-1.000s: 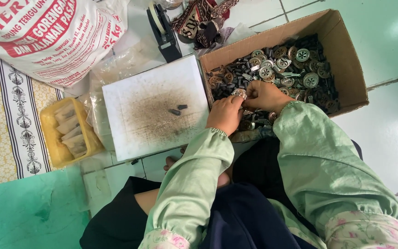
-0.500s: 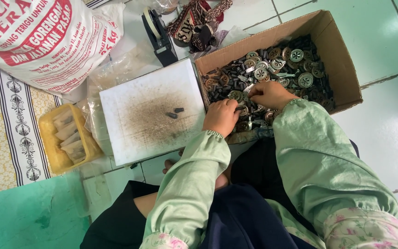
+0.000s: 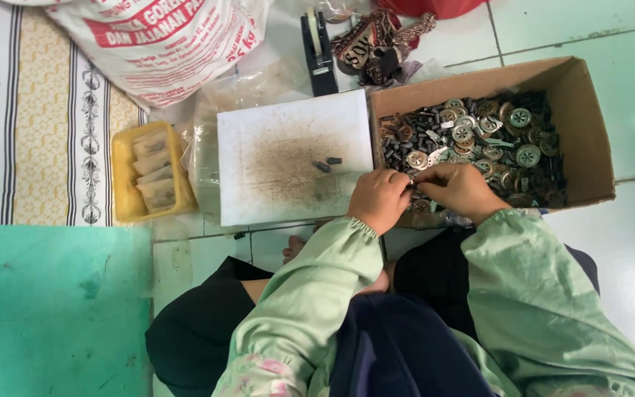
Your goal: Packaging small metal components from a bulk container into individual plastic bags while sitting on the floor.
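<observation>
A cardboard box (image 3: 589,125) on the tiled floor holds several small metal parts (image 3: 479,140): round discs, dark cylinders, flat pieces. My left hand (image 3: 378,198) and my right hand (image 3: 458,190) meet at the box's near left corner, fingers pinched together on small metal parts between them. A white board (image 3: 273,125) with a brown stain lies left of the box, with two small dark cylinders (image 3: 327,164) on it. Both of my sleeves are light green.
A yellow tray (image 3: 120,176) with folded plastic bags sits left of the board. A large printed sack (image 3: 163,37), a black tape dispenser (image 3: 319,51) and patterned items (image 3: 380,40) lie behind. A green mat (image 3: 45,309) is at lower left, a striped mat (image 3: 38,110) above it.
The camera view has shifted, so everything sits further right and lower in frame. My two hands stay together at the box's near edge, working small parts.
</observation>
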